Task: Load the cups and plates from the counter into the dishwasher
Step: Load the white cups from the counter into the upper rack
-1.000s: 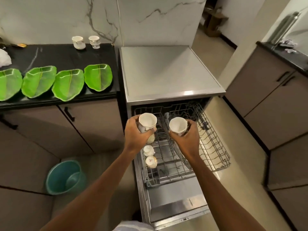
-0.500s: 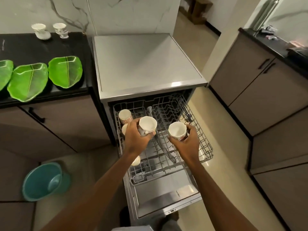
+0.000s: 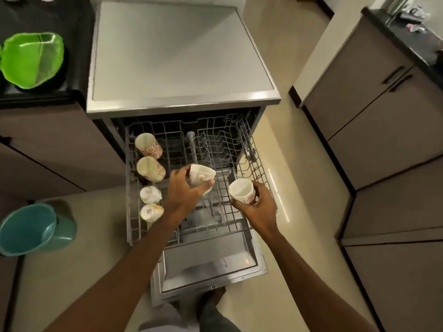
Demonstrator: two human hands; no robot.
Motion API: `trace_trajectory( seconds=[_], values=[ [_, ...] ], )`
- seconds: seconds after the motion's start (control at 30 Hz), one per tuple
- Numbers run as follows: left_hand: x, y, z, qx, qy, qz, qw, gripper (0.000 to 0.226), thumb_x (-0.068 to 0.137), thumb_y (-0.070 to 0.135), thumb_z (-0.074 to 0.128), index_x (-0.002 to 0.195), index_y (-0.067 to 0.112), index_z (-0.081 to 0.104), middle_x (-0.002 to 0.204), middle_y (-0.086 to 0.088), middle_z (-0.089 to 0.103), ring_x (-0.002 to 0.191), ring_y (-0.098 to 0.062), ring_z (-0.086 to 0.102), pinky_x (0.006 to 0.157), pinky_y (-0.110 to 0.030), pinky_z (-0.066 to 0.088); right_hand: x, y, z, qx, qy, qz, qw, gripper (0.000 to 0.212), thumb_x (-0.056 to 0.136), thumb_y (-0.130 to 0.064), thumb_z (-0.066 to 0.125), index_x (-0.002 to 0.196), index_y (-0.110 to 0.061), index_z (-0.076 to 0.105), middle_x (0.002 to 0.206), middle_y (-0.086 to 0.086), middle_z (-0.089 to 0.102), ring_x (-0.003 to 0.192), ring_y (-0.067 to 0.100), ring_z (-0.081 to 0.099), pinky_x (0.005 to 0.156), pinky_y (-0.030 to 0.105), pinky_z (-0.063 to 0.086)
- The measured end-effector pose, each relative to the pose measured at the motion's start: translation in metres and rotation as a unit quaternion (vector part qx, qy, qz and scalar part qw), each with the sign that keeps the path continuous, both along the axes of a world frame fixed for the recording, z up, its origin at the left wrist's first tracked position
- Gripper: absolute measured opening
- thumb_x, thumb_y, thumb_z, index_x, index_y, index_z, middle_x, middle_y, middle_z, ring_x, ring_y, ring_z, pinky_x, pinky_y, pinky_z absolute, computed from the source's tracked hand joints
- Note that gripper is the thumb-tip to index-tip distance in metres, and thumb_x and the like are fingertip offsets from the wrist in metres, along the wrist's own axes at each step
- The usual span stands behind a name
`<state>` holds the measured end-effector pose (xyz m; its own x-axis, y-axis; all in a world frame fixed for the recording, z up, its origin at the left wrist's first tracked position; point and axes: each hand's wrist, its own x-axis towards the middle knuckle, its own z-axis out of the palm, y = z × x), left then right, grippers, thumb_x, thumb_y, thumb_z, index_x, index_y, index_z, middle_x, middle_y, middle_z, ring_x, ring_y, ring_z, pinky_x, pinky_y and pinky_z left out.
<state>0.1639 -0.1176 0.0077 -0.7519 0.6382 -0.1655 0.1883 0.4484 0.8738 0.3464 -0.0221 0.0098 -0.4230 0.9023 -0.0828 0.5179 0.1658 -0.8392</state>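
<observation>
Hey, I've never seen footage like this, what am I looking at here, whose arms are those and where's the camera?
The camera sits on a person's head and looks down, so the two arms are the wearer's own. There is no robot. Below them stands an open dishwasher with its wire rack pulled out over the lowered door. The left hand has its grip around a white cup, tipped sideways. The right hand holds another cup, mouth up. Four cups already lie in a row along the rack's left side. On the dark counter at the left, a green leaf-shaped plate waits. A teal bucket stands on the floor.
</observation>
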Motion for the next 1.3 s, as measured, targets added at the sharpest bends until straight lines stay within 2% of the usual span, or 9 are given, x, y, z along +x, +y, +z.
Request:
trace_trajectory(
  seconds=[0.2,0.3,0.37,0.43,0.6,0.7,0.83,0.97,1.3],
  values=[
    [-0.001,0.045,-0.031,-0.017,-0.067,-0.013,0.997,0.079,0.065,0.029,0.087,0.128,0.015,0.04,0.113,0.004,0.051,0.097,-0.013,0.056,0.061,-0.008,0.043,0.011,0.031,-0.045,-0.052,-0.057,0.033,0.996,0.067,0.061,-0.035,0.087,0.12,-0.024,0.059,0.111,-0.002,0.061,0.099,0.011,0.057,0.085,0.032,0.052],
    [-0.004,0.068,-0.053,-0.048,-0.062,-0.039,0.996,0.065,0.067,0.033,0.085,0.118,0.018,0.047,0.108,0.004,0.053,0.091,-0.013,0.055,0.051,-0.009,0.038,0.013,0.044,-0.064,-0.085,-0.085,0.032,0.992,0.066,0.062,-0.027,0.088,0.118,-0.026,0.052,0.105,-0.009,0.057,0.09,0.006,0.056,0.075,0.02,0.051],
    [-0.004,0.08,-0.07,-0.062,-0.056,-0.061,0.995,0.062,0.066,0.038,0.084,0.116,0.022,0.052,0.11,0.003,0.056,0.094,-0.016,0.057,0.057,-0.016,0.044,0.015,0.051,-0.079,-0.115,-0.109,0.039,0.987,0.067,0.063,-0.022,0.088,0.112,-0.026,0.042,0.094,-0.015,0.053,0.079,0.003,0.056,0.057,0.008,0.046],
    [-0.004,0.093,-0.088,-0.075,-0.041,-0.092,0.992,0.063,0.06,0.046,0.081,0.115,0.027,0.056,0.111,0.001,0.056,0.099,-0.02,0.057,0.071,-0.03,0.052,0.016,0.056,-0.095,-0.125,-0.143,0.057,0.98,0.065,0.062,-0.023,0.088,0.107,-0.022,0.041,0.092,-0.009,0.055,0.077,0.007,0.058,0.051,0.011,0.045],
    [-0.01,0.123,-0.126,-0.163,0.058,-0.21,0.962,0.074,0.06,0.033,0.085,0.126,0.022,0.053,0.121,-0.006,0.05,0.111,-0.023,0.048,0.082,-0.029,0.038,0.009,0.062,-0.13,-0.08,-0.209,0.105,0.969,0.068,0.061,-0.03,0.087,0.117,-0.024,0.049,0.118,0.0,0.046,0.105,0.016,0.048,0.074,0.021,0.043],
    [-0.01,0.136,-0.147,-0.185,0.107,-0.286,0.934,0.081,0.057,0.026,0.087,0.127,0.017,0.048,0.127,-0.007,0.05,0.114,-0.025,0.049,0.09,-0.034,0.044,0.002,0.06,-0.143,-0.063,-0.222,0.113,0.966,0.068,0.063,-0.028,0.087,0.12,-0.025,0.051,0.125,0.003,0.042,0.115,0.02,0.042,0.088,0.028,0.043],
    [-0.008,0.143,-0.176,-0.204,0.152,-0.35,0.902,0.076,0.058,0.021,0.086,0.125,0.024,0.05,0.123,-0.004,0.047,0.113,-0.026,0.048,0.091,-0.044,0.049,-0.006,0.053,-0.164,-0.021,-0.282,0.125,0.951,0.074,0.065,-0.027,0.084,0.128,-0.023,0.046,0.134,0.004,0.037,0.124,0.022,0.033,0.091,0.032,0.043],
    [-0.006,0.146,-0.196,-0.202,0.151,-0.389,0.886,0.07,0.065,0.014,0.082,0.127,0.027,0.052,0.121,-0.004,0.042,0.117,-0.024,0.04,0.095,-0.04,0.045,-0.011,0.047,-0.18,0.002,-0.339,0.136,0.931,0.08,0.066,-0.025,0.084,0.135,-0.022,0.042,0.137,0.006,0.04,0.126,0.024,0.031,0.097,0.037,0.042],
    [-0.005,0.158,-0.207,-0.19,0.187,-0.411,0.872,0.07,0.065,0.022,0.084,0.126,0.028,0.049,0.125,0.007,0.052,0.114,-0.02,0.05,0.089,-0.041,0.049,-0.021,0.042,-0.197,0.065,-0.355,0.19,0.913,0.067,0.07,-0.008,0.079,0.126,-0.013,0.043,0.129,0.006,0.048,0.118,0.022,0.038,0.093,0.031,0.043]
  ],
)
